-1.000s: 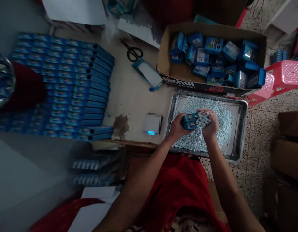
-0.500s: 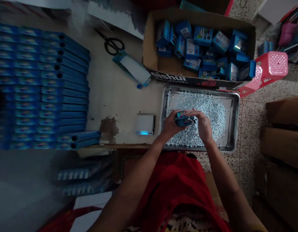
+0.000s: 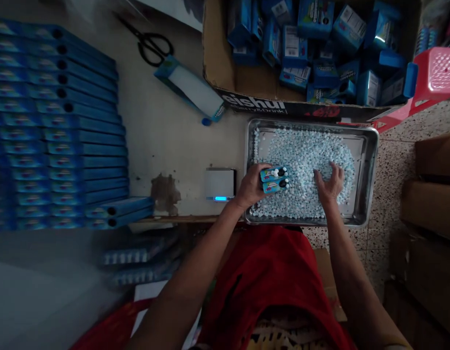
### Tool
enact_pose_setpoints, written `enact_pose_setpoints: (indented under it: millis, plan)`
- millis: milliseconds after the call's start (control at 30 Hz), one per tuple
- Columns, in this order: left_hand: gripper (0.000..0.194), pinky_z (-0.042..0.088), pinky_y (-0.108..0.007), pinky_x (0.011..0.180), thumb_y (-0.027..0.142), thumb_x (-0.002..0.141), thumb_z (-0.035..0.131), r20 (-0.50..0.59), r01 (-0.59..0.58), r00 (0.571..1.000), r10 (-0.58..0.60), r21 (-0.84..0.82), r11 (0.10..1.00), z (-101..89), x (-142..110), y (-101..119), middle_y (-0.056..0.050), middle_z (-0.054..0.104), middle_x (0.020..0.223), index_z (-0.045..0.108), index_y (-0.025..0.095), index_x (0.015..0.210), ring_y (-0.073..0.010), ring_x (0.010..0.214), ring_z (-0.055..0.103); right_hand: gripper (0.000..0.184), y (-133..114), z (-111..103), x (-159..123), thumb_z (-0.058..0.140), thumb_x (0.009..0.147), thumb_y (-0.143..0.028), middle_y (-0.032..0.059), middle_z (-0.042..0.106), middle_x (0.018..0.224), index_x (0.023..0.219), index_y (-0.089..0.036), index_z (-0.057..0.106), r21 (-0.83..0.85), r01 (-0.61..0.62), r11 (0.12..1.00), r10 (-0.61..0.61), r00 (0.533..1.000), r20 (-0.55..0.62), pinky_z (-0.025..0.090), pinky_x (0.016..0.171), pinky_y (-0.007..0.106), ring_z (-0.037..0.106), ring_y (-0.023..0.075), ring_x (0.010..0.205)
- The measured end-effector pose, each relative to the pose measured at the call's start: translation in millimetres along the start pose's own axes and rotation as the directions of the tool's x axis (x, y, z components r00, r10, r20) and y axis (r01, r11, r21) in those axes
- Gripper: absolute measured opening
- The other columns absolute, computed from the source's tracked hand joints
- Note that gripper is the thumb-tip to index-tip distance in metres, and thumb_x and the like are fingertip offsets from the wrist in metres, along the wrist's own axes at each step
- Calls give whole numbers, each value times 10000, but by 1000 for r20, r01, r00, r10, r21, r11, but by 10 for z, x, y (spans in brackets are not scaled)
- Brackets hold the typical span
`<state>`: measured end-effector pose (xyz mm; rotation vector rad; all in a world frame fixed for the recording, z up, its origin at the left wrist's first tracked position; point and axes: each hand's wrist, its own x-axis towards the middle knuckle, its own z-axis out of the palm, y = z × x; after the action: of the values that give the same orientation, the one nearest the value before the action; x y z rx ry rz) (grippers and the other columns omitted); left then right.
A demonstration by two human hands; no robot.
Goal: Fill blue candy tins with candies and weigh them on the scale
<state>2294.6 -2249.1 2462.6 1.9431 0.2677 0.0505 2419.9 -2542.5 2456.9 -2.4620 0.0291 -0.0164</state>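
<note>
The left hand (image 3: 249, 188) grasps two blue boxes (image 3: 270, 185) above a tray (image 3: 372, 175) of pale pellets (image 3: 301, 146). Right of this grip, the right hand (image 3: 330, 187) spreads, released; left, a scale (image 3: 220, 182); beyond, a carton (image 3: 217, 63).

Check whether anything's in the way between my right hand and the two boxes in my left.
Nothing visible. Below the gap between your right hand and the boxes lie only loose pellets in the tray.

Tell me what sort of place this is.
Probably a packing workroom: a metal tray of loose pale pellets sits beside a cardboard box of blue packs, and rows of blue cartons are lined up on the table.
</note>
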Motion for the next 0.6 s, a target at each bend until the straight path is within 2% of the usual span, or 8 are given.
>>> enact_pose_setpoints:
  millis: [67,133,233,300,367,433,533,600]
  plan:
    - [733,618,-506,1118,388,653,1004,-2,9,1000,-9,39,999,13,2,32,-91,768,1342,680,273,1300,-342,1243,758,431,-171,120,25,758,807,-530,113,749,1152,1108,-221,750,155,-129,980,128,992,19,497,1172,575,675,328,1188]
    - [739,629,-473,1076,404,672,996,-14,26,1000,-25,74,997,33,-4,68,-94,780,1328,661,256,1314,-323,1189,777,344,-347,187,39,785,735,-500,42,726,951,952,-239,729,426,-314,849,299,949,104,548,1086,497,682,276,1034]
    - [725,637,-435,1013,408,693,986,-30,46,999,-42,126,991,38,-9,156,-81,805,1257,655,249,1319,-304,1107,796,352,-641,186,17,832,667,-492,-5,691,852,891,-258,696,755,-534,380,392,832,392,585,902,384,671,223,884]
    - [700,638,-426,987,387,697,977,-26,67,998,-63,201,977,19,9,252,-67,814,1232,656,260,1307,-306,1094,800,338,-873,127,-34,807,692,-516,9,708,853,890,-260,708,790,-585,183,304,798,520,585,811,373,679,222,825]
    - [701,642,-422,964,356,685,973,-10,99,995,-101,296,950,-7,49,372,-61,820,1226,651,269,1302,-318,1098,804,309,-1119,48,-98,760,752,-550,30,724,852,860,-262,724,814,-569,118,167,819,548,594,805,399,698,240,818]
    - [711,643,-421,953,329,677,969,12,112,992,-126,372,921,-33,100,499,-68,822,1216,647,258,1307,-336,1109,807,284,-1344,-16,-153,733,815,-552,41,736,847,811,-269,730,868,-488,87,37,873,487,599,886,431,720,259,871]
    - [693,642,-417,943,318,694,952,48,98,990,-131,435,895,-68,178,671,-77,821,1193,652,229,1312,-349,1109,809,304,-1581,-36,-171,705,884,-531,46,743,813,712,-280,708,941,-286,182,-51,953,300,574,968,449,713,266,910]
    - [686,643,-423,953,305,694,945,88,70,988,-127,477,876,-92,220,760,-86,816,1205,663,219,1314,-357,1121,804,373,-1673,1,-129,690,918,-532,40,699,739,644,-281,657,956,-186,228,-83,974,210,556,901,427,669,247,825]
